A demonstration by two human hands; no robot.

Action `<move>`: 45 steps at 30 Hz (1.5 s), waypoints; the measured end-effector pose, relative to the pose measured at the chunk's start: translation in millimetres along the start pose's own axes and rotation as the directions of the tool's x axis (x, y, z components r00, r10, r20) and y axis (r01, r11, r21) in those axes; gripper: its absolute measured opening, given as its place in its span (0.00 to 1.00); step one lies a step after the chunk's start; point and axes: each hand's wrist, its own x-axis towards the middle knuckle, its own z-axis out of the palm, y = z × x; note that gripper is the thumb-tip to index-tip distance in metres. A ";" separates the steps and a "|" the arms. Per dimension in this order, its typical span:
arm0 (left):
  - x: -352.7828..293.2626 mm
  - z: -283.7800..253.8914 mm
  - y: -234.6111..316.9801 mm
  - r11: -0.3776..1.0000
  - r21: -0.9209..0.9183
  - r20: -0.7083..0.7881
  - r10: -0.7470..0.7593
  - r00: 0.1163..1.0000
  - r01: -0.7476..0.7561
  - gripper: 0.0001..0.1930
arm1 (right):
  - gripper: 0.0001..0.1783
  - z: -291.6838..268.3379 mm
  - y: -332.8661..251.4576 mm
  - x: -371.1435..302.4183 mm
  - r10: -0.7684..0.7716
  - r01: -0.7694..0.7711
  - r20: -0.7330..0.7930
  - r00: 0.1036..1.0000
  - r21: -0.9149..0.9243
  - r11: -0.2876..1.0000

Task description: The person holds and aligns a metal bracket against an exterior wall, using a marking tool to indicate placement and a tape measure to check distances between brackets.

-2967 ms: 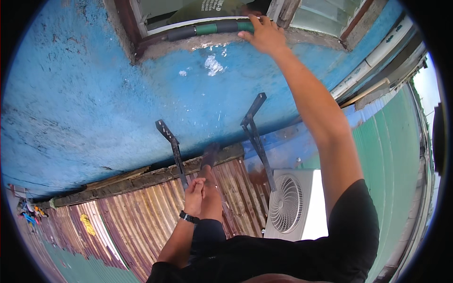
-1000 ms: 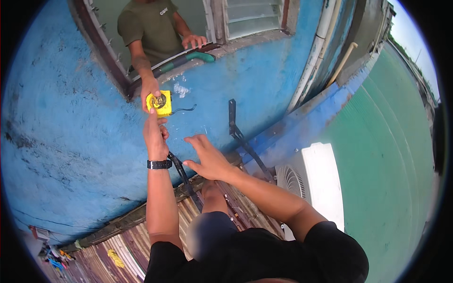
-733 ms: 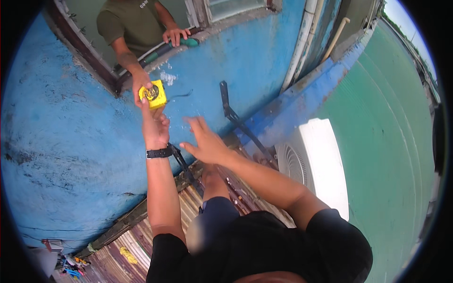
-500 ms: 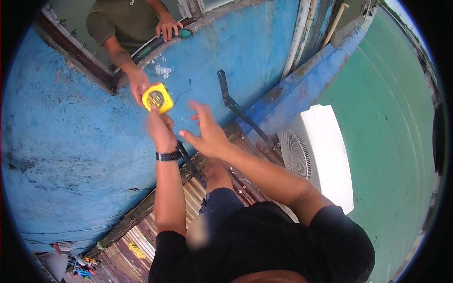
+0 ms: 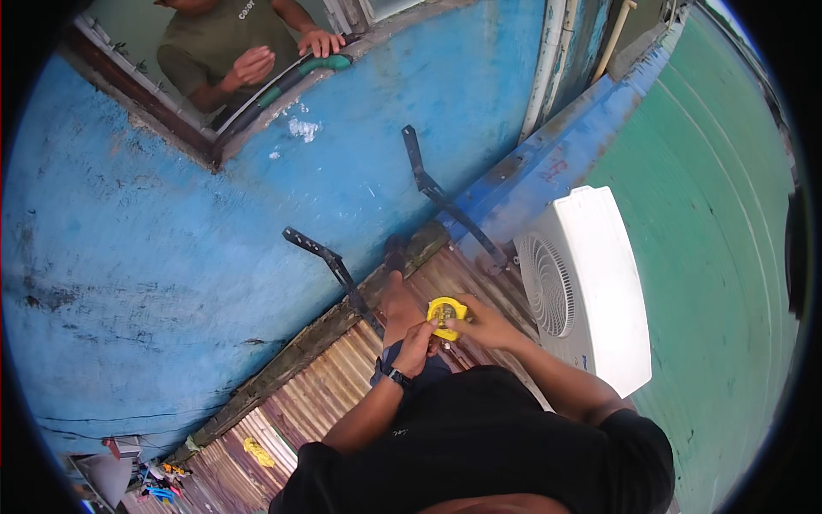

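Just below the middle of the frame, we hold the round-cornered yellow tape measure (image 5: pixel 443 308), up and right of our bare left hand (image 5: pixel 416 349), its grip closed on the edge, and left of our bare right hand (image 5: pixel 488 325), curled around it too.

I can't see the whole yellow tape measure (image 5: pixel 444 312); the left hand (image 5: pixel 414 349) and right hand (image 5: pixel 488 325) cover parts. The co-worker's head (image 5: pixel 190 4) is cut off above; the far clutter (image 5: pixel 161 485) is too small to identify.
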 end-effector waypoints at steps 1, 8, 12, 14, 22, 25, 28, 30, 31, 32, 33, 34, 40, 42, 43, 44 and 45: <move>2.4 1.7 -0.4 0.998 0.020 0.089 -0.058 0.994 0.056 0.17 | 0.37 -5.2 15.7 -2.9 0.043 -0.044 0.009 0.999 0.183 0.982; 23.3 22.5 11.2 0.967 0.193 0.375 -0.226 0.899 0.163 0.20 | 0.42 -30.5 35.9 -40.2 -0.007 -0.169 0.226 0.974 0.744 0.646; 20.4 40.3 2.2 0.951 -0.003 0.499 -0.268 0.824 0.311 0.19 | 0.42 -29.5 56.7 -55.1 -0.088 -0.088 0.159 0.983 0.839 0.536; 16.0 50.6 0.1 0.941 -0.012 0.503 -0.287 0.815 0.339 0.20 | 0.40 -26.6 64.7 -59.2 -0.127 0.047 0.033 0.991 0.815 0.578; 15.5 59.6 -2.7 0.853 0.504 0.185 -0.260 0.948 0.136 0.23 | 0.35 -19.2 73.8 -60.4 0.072 0.164 -0.246 0.967 0.810 0.563; 9.2 68.8 9.8 0.942 0.324 0.152 0.037 0.988 -0.085 0.23 | 0.34 -21.3 60.6 -59.7 0.070 0.160 -0.301 0.951 0.674 0.721; -2.4 87.4 35.9 0.944 0.278 0.239 0.112 0.965 -0.178 0.22 | 0.36 -21.8 45.0 -57.9 -0.068 0.210 -0.315 0.947 0.443 0.871; 3.3 88.6 37.4 0.906 0.334 0.283 0.168 0.944 -0.261 0.21 | 0.40 -16.0 38.5 -52.0 -0.019 0.195 -0.307 0.952 0.554 0.809; 2.7 90.1 37.4 0.905 0.341 0.261 0.168 0.951 -0.253 0.21 | 0.42 -13.2 38.1 -54.3 0.001 0.182 -0.307 0.952 0.567 0.803; 3.1 91.4 37.9 0.902 0.351 0.242 0.172 0.955 -0.251 0.21 | 0.44 -11.8 37.8 -55.6 0.015 0.176 -0.310 0.951 0.577 0.797; 5.4 89.8 35.1 0.908 0.341 0.231 0.171 0.958 -0.244 0.20 | 0.44 -12.2 35.6 -57.8 0.016 0.175 -0.310 0.950 0.578 0.797; 5.5 89.4 35.4 0.908 0.341 0.231 0.172 0.958 -0.245 0.20 | 0.46 -13.5 31.1 -60.0 0.029 0.149 -0.301 0.953 0.552 0.820; -0.9 92.4 24.9 0.787 0.464 0.255 0.320 0.912 -0.406 0.20 | 0.49 -10.2 44.4 -57.2 -0.057 0.210 -0.440 0.896 0.309 0.928; -2.9 92.3 16.2 0.731 0.466 0.255 0.429 0.867 -0.499 0.19 | 0.50 -5.6 47.6 -52.7 -0.123 0.270 -0.505 0.854 0.228 0.936; -0.8 92.7 10.2 0.764 0.432 0.180 0.448 0.876 -0.480 0.19 | 0.51 -3.0 48.6 -51.9 -0.193 0.261 -0.576 0.794 0.036 0.965; -2.5 93.9 10.7 0.763 0.432 0.176 0.452 0.874 -0.482 0.19 | 0.51 -2.1 48.8 -52.6 -0.272 0.226 -0.630 0.727 -0.156 0.962; -4.5 94.7 11.2 0.842 0.418 0.116 0.321 0.940 -0.340 0.17 | 0.54 -1.7 48.6 -53.2 -0.315 0.188 -0.632 0.708 -0.261 0.947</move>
